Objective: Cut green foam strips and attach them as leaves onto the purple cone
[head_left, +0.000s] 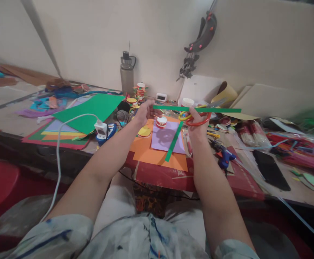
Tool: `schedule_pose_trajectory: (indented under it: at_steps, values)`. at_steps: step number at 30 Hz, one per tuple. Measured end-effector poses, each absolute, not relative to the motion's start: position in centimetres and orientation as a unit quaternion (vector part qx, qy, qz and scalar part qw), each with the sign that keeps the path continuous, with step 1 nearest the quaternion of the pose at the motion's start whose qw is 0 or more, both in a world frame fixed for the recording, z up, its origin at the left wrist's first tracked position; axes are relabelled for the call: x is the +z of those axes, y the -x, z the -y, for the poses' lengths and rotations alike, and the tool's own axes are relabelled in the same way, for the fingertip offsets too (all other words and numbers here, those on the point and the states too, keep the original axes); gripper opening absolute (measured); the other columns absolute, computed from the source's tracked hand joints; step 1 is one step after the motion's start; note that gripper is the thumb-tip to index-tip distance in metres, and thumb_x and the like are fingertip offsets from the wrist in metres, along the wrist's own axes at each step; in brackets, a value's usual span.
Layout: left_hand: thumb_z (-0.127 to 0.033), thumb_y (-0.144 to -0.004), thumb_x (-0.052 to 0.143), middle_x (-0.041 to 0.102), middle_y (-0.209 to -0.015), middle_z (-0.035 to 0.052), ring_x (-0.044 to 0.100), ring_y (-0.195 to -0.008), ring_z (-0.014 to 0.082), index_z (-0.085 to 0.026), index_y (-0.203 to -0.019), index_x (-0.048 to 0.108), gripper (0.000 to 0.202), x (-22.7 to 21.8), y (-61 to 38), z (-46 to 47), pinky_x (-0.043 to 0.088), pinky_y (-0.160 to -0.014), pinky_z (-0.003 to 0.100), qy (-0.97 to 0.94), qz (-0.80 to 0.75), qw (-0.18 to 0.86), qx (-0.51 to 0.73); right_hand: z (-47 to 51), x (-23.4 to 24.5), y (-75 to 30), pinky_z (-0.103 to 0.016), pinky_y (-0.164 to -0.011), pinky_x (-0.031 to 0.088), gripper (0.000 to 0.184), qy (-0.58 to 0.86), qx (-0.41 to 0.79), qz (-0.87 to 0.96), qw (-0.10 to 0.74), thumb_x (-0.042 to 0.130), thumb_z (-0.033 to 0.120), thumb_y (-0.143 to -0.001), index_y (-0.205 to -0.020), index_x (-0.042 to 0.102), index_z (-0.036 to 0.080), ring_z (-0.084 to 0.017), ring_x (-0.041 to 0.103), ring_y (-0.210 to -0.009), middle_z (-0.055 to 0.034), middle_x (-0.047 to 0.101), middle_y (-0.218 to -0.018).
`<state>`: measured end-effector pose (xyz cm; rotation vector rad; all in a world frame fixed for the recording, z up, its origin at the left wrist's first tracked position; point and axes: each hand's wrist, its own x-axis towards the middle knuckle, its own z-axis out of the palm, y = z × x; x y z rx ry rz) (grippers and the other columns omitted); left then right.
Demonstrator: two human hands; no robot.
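left hand (143,113), thin green paper strip (227,110)

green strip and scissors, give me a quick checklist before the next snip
1. Left hand pinching one end of the green strip: ok
2. Right hand gripping the scissors by the handles: ok
3. Strip level and straight between the hands: ok
4. Left fingers away from the blades: ok
5. Blades open around the strip: cannot tell, blurred
6. Glue gun lying apart from both hands: ok
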<state>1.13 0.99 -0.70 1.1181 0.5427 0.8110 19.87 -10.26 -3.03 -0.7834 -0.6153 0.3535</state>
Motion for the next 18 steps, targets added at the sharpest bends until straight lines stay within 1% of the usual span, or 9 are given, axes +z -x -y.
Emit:
schedule_pose_trajectory:
  at_steps: [2, 5, 8, 9, 10, 12, 14, 16, 18]
  values:
    - [-0.06, -0.09, 0.064, 0.068, -0.056, 0.0016, 0.066, -0.051, 0.0125, -0.019, -0.07, 0.058, 0.046, -0.6, -0.8, -1.9, 0.041, -0.049, 0.02, -0.507, -0.293, 0.713, 0.385, 10.3, -2.9, -19.9, -0.022, -0.054, 0.053, 0.054, 0.364, 0.194, 0.306, 0.858, 0.091, 0.03, -0.06, -0.097, 0.052, 0.025, -0.008, 0.062, -0.054, 0.0105, 0.065, -0.073]
    - [-0.062, -0.091, 0.067, 0.071, -0.062, 0.0042, 0.064, -0.051, 0.0095, -0.017, -0.067, 0.063, 0.051, -0.3, -0.4, -2.4, 0.041, -0.051, 0.02, -0.542, -0.3, 0.701, 0.354, 10.5, -2.7, -19.4, -0.022, -0.051, 0.053, 0.055, 0.386, 0.241, 0.345, 0.821, 0.095, 0.033, -0.055, -0.091, 0.054, 0.024, -0.009, 0.061, -0.051, 0.0096, 0.065, -0.064]
    - [-0.053, -0.096, 0.066, 0.075, -0.069, 0.0059, 0.064, -0.055, 0.0083, -0.013, -0.074, 0.073, 0.046, -0.3, -0.2, -1.4, 0.041, -0.052, 0.019, -0.617, -0.269, 0.684, 0.28, 10.7, -2.8, -18.8, -0.023, -0.047, 0.052, 0.054, 0.419, 0.277, 0.384, 0.775, 0.096, 0.035, -0.053, -0.086, 0.056, 0.023, -0.011, 0.061, -0.049, 0.0073, 0.066, -0.062]
    - [-0.049, -0.095, 0.069, 0.075, -0.07, 0.0056, 0.065, -0.057, 0.0082, -0.012, -0.077, 0.075, 0.042, -0.3, -0.2, -0.9, 0.042, -0.054, 0.019, -0.648, -0.251, 0.671, 0.258, 10.7, -3.0, -18.7, -0.023, -0.046, 0.051, 0.053, 0.428, 0.287, 0.399, 0.759, 0.096, 0.036, -0.054, -0.085, 0.056, 0.023, -0.011, 0.062, -0.049, 0.0067, 0.066, -0.063]
    - [-0.045, -0.093, 0.074, 0.076, -0.073, 0.006, 0.067, -0.061, 0.0089, -0.011, -0.081, 0.077, 0.036, -0.3, -0.2, -0.4, 0.045, -0.058, 0.019, -0.682, -0.22, 0.659, 0.227, 10.7, -3.1, -18.6, -0.024, -0.047, 0.051, 0.052, 0.434, 0.295, 0.415, 0.744, 0.097, 0.037, -0.055, -0.085, 0.056, 0.023, -0.011, 0.062, -0.05, 0.0063, 0.066, -0.063]
    - [-0.037, -0.086, 0.082, 0.077, -0.076, 0.0063, 0.068, -0.063, 0.0102, -0.01, -0.084, 0.078, 0.027, -0.4, -0.3, 0.4, 0.05, -0.064, 0.021, -0.724, -0.173, 0.646, 0.168, 10.6, -3.6, -18.6, -0.024, -0.049, 0.053, 0.053, 0.443, 0.305, 0.44, 0.719, 0.098, 0.039, -0.057, -0.087, 0.058, 0.022, -0.012, 0.064, -0.052, 0.0058, 0.066, -0.065]
    - [-0.033, -0.083, 0.084, 0.078, -0.076, 0.0064, 0.069, -0.063, 0.0112, -0.01, -0.084, 0.077, 0.023, -0.6, -0.3, 0.6, 0.053, -0.066, 0.023, -0.737, -0.151, 0.645, 0.13, 10.2, -4.0, -18.6, -0.026, -0.05, 0.054, 0.056, 0.453, 0.304, 0.45, 0.707, 0.099, 0.045, -0.058, -0.089, 0.058, 0.022, -0.013, 0.065, -0.054, 0.0053, 0.066, -0.067]
    - [-0.031, -0.085, 0.081, 0.077, -0.073, 0.0067, 0.069, -0.061, 0.0115, -0.011, -0.083, 0.075, 0.021, -0.8, -0.5, 0.4, 0.053, -0.064, 0.023, -0.731, -0.149, 0.654, 0.13, 9.8, -4.3, -18.6, -0.028, -0.053, 0.056, 0.058, 0.466, 0.292, 0.437, 0.712, 0.096, 0.055, -0.061, -0.089, 0.057, 0.023, -0.014, 0.066, -0.056, 0.0047, 0.066, -0.068]
    - [-0.028, -0.087, 0.077, 0.076, -0.071, 0.0073, 0.068, -0.059, 0.011, -0.011, -0.08, 0.074, 0.018, -1.1, -0.7, -0.1, 0.051, -0.061, 0.021, -0.709, -0.172, 0.662, 0.174, 9.4, -4.6, -18.8, -0.029, -0.052, 0.056, 0.058, 0.476, 0.259, 0.399, 0.74, 0.09, 0.064, -0.067, -0.089, 0.055, 0.023, -0.014, 0.064, -0.055, 0.0058, 0.061, -0.065]
